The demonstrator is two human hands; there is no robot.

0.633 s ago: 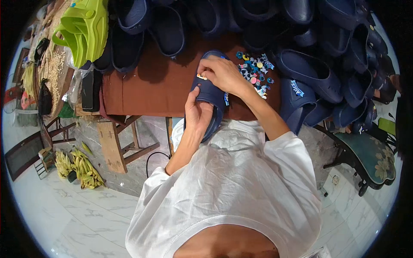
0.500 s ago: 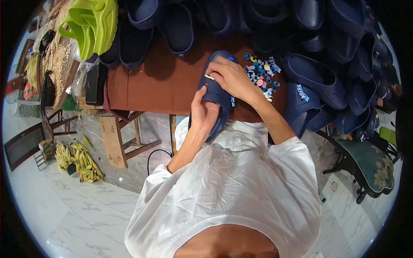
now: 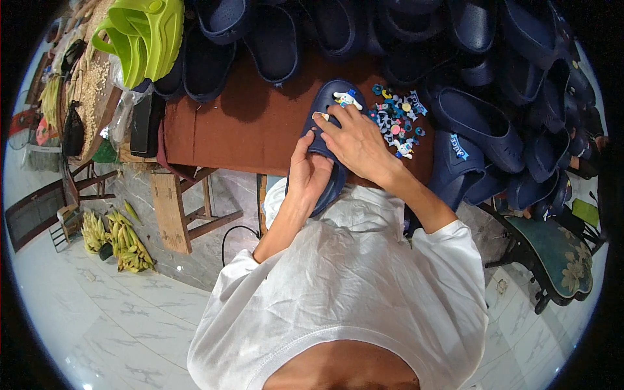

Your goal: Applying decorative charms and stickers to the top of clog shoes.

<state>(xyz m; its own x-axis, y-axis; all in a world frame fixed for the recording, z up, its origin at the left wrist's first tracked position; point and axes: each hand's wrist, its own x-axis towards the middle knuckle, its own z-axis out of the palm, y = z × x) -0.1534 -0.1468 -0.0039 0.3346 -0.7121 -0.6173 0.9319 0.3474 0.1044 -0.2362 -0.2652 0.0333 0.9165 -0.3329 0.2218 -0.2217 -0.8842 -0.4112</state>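
Note:
A dark blue clog (image 3: pixel 317 104) is tilted over the near edge of the brown-covered table, its toe pointing away from me. My left hand (image 3: pixel 308 172) grips it at the opening, thumb on top and fingers inside. Bent over the upper, my right hand (image 3: pixel 359 144) pinches a small pale yellowish shoe charm (image 3: pixel 320 116) against the surface; the fingers partly hide it. A white figure charm (image 3: pixel 348 99) sits near the toe, just beyond my right fingers. Close by on the right lies a heap of small colourful shoe charms (image 3: pixel 398 116).
Dark blue clogs (image 3: pixel 273 49) line the table's far side and pile up on the right, one with a lettered charm (image 3: pixel 457 147). Lime green clogs (image 3: pixel 146 45) stand at far left. A wooden stool (image 3: pixel 171 211) and corn cobs (image 3: pixel 127 244) are below left; a dark chair (image 3: pixel 552 253) is at right.
My right hand has shifted back toward me and slightly right, uncovering the white figure charm near the toe. My left hand keeps its grip on the clog.

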